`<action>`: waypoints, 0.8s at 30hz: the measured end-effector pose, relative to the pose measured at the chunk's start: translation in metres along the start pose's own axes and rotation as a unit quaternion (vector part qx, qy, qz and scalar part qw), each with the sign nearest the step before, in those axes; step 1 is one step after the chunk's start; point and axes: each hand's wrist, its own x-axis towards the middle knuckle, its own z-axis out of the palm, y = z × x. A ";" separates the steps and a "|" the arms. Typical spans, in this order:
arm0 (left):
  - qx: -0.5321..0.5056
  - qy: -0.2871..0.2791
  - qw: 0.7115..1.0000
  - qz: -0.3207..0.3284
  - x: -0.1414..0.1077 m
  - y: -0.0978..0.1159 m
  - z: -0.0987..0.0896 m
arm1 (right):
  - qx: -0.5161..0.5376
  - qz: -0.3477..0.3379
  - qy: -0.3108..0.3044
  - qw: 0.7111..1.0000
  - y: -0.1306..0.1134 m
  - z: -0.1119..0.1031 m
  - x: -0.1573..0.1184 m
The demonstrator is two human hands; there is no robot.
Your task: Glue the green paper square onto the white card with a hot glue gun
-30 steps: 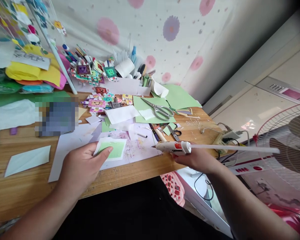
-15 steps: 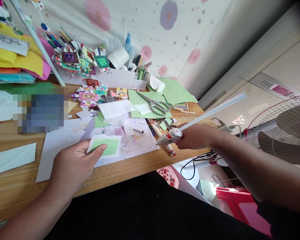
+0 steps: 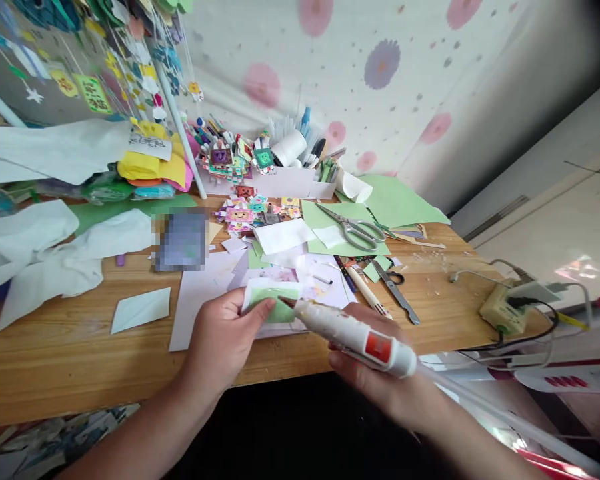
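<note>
My left hand (image 3: 225, 340) pinches the left edge of a small white piece with a green paper rectangle (image 3: 283, 310) on it, thumb on top. My right hand (image 3: 375, 373) is wrapped round a white hot glue gun (image 3: 350, 333) with a red label. Its metal nozzle points left and lies at the upper part of the green rectangle; whether it touches I cannot tell. A long clear glue stick (image 3: 505, 413) sticks out of the gun's back end toward the lower right. Beneath the left hand's piece is a white paper sheet (image 3: 195, 307) on the table.
Scissors (image 3: 357, 230) lie on green paper (image 3: 310, 213). A grey cutting tool (image 3: 400, 300) and a pen (image 3: 367, 290) are right of the sheet. Small coloured paper figures (image 3: 240, 215) lie below a pen holder (image 3: 285, 180). A power strip (image 3: 505, 307) with cables sits at the right edge.
The glue gun has swung from the table's right side to the green piece, its nozzle now over it. The view has shifted left, and the left hand still holds the piece.
</note>
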 end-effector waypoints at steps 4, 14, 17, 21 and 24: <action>0.019 -0.011 1.000 0.001 -0.006 0.007 0.001 | 0.000 -0.004 0.010 1.000 -0.008 0.016 0.009; 0.085 0.016 0.995 0.051 -0.012 0.012 0.002 | -0.003 -0.034 0.043 0.998 -0.005 0.027 0.009; 0.089 0.012 0.994 0.060 -0.013 0.012 0.003 | -0.012 -0.033 0.041 0.999 -0.004 0.027 0.009; 0.114 0.020 0.991 0.070 -0.014 0.015 0.003 | -0.009 -0.021 0.044 0.999 -0.002 0.027 0.008; 0.126 0.031 0.988 0.079 -0.014 0.016 0.004 | -0.010 -0.023 0.058 0.998 0.001 0.027 0.006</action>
